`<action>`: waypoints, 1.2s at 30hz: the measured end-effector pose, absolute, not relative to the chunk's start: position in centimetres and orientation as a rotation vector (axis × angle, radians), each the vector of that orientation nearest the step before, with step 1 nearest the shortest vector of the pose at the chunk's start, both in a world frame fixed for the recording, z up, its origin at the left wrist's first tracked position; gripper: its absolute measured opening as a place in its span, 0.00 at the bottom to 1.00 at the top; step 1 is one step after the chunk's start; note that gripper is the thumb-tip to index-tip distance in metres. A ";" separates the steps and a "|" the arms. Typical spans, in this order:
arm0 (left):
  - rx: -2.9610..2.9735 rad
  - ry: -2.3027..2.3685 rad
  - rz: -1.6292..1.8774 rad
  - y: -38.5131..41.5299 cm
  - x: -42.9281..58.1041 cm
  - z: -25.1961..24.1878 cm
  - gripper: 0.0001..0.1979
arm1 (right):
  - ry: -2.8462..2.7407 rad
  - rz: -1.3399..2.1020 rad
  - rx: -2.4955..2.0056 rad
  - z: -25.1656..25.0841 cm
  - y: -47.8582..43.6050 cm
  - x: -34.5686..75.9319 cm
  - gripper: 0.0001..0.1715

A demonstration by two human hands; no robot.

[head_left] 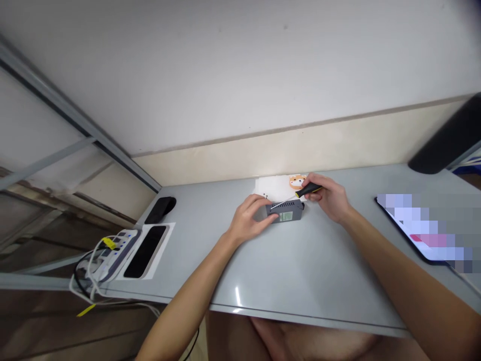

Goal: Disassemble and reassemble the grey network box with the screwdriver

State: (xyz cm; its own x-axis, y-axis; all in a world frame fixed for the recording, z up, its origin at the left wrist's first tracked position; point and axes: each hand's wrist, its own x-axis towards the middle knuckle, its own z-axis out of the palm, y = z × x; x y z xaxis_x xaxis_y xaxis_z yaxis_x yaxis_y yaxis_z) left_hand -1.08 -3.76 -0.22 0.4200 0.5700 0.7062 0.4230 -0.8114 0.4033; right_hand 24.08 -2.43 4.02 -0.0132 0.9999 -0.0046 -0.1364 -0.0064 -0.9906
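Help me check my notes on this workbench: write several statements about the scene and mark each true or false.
1. The right hand holds a screwdriver. True.
2. The left hand touches nothing. False: it grips a gray box at its left end.
3. The screwdriver's shaft reaches across the gray box toward the left hand. True.
4. A dark-screened device lies on a white sheet. True.
5. A lit screen lies at the left side of the table. False: it is at the right side.

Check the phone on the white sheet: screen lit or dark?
Dark: the phone shows a plain black face, no lit display. Whether it's powered off, cannot tell.
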 end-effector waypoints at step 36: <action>2.666 0.878 1.423 -4.1 -0.9 0.2 0.08 | -1.207 1.148 -1.329 2.8 -1.9 22.9 0.17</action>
